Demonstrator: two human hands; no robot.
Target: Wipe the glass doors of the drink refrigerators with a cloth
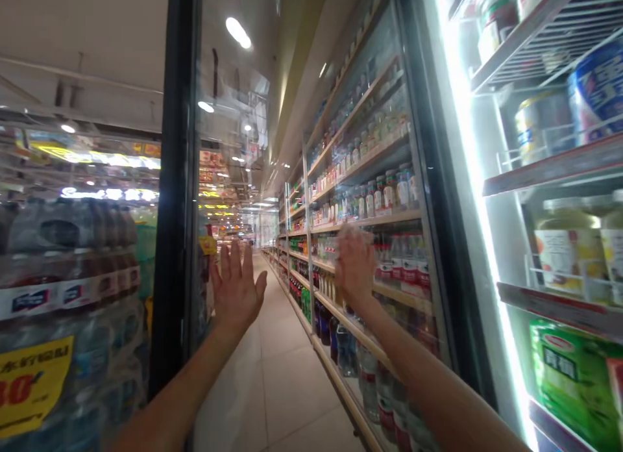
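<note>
A tall glass door [243,147] with a black frame stands in front of me, swung out from a lit cooler. My left hand [237,288] is raised against the glass or just before it, fingers stretched out and apart, holding nothing. To its right, my right hand [355,263] is also raised at the glass. Motion smears its fingers, and a pale blur lies at their tips, so I cannot make out whether it holds anything. Whether either palm touches the pane is unclear.
Cooler shelves [549,163] at right carry cans, bottles [562,244] and a green package [564,380]. Left of the door are stacked bottle packs [68,263] with a yellow price sign [34,387]. Long bottle shelves [360,221] and a tiled floor [287,374] appear in the glass.
</note>
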